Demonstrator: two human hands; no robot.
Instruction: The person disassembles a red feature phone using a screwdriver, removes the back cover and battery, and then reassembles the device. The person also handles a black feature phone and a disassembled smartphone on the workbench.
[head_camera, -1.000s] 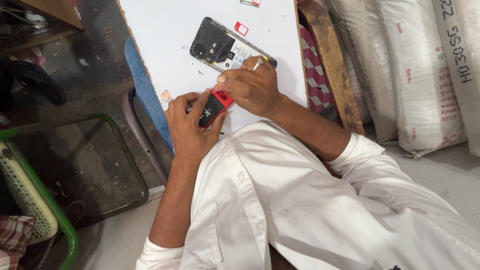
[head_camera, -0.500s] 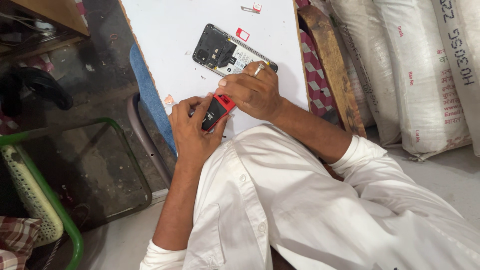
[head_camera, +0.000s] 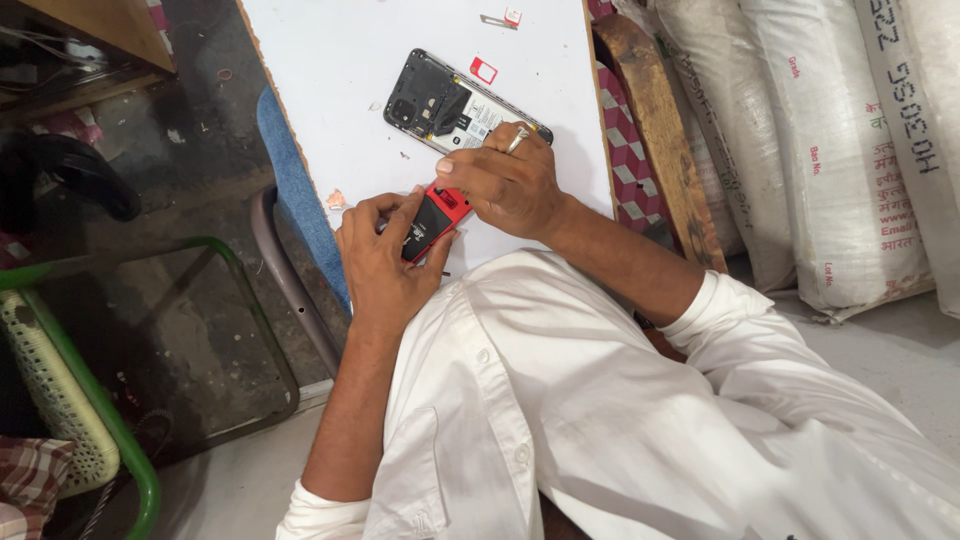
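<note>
- Left hand (head_camera: 385, 262), centre of the frame: wrapped around the lower end of a small red-and-black phone (head_camera: 432, 221), fingers curled over its edges, thumb along its right side.
- Right hand (head_camera: 508, 183), just right of and above the left: fingertips pressed on the red upper end of the same phone, gripping it from above; ring visible on one finger.
- Small phone: held between both hands, tilted, just over the near edge of the white tabletop (head_camera: 340, 80).
- Opened smartphone (head_camera: 450, 108), upper centre: lying flat on the tabletop with back cover off, dark inner frame and white label exposed; lower right corner hidden behind the right hand, whether touching it cannot be told.
- Small red-and-white card (head_camera: 484, 70), just above the opened smartphone, lying apart from it.
- Another tiny red-and-white piece (head_camera: 512, 15) near the top edge of the frame, beside a thin metal pin.
- White shirt (head_camera: 600, 420) filling the lower right, sleeves rolled to the elbows.
- White woven sacks (head_camera: 800, 150) stacked at the upper right.
- Green metal frame (head_camera: 120, 440) and a pale mesh basket (head_camera: 55, 400) at the lower left, on the dark floor.
</note>
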